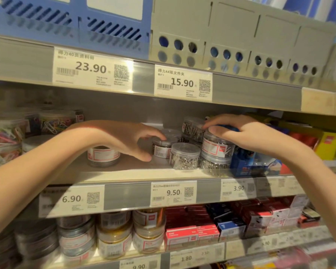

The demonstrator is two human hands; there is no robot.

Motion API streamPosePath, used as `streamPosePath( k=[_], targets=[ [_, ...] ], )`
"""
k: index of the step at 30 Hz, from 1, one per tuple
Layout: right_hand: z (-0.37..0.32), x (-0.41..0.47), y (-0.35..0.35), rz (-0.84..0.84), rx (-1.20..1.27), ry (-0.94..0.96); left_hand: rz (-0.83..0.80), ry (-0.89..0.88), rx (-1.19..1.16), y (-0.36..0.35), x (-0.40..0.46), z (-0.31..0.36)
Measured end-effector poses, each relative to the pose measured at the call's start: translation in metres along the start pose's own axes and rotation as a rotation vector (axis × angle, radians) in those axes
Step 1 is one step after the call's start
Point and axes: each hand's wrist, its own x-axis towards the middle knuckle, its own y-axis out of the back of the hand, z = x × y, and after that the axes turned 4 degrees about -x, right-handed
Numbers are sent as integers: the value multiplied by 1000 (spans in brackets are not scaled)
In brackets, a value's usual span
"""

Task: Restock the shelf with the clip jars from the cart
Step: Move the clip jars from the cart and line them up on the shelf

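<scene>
Left hand [130,139] grips clip jar [163,146] | right hand [246,133] holds stacked jar [217,146]

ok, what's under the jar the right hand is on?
The right hand grips the top jar of a stack. Under it sits another clear jar of silver clips, on the shelf. What stands behind the stack is hidden.
</scene>
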Motion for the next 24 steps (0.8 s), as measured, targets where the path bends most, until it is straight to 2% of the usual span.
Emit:
streamPosePath(
  k=[8, 16, 19, 24],
  targets=[
    [4, -3, -8, 73, 35, 60, -45, -27, 26, 1, 9, 12],
    [7, -10, -13, 72, 6, 80, -49, -36, 21, -3, 16, 19],
    [6, -12, -14, 81, 32, 81, -17, -70, 50, -7, 16, 25],
    [7, -15, -18, 100, 47, 73, 54, -161, -68, -13, 7, 31]
  ],
)
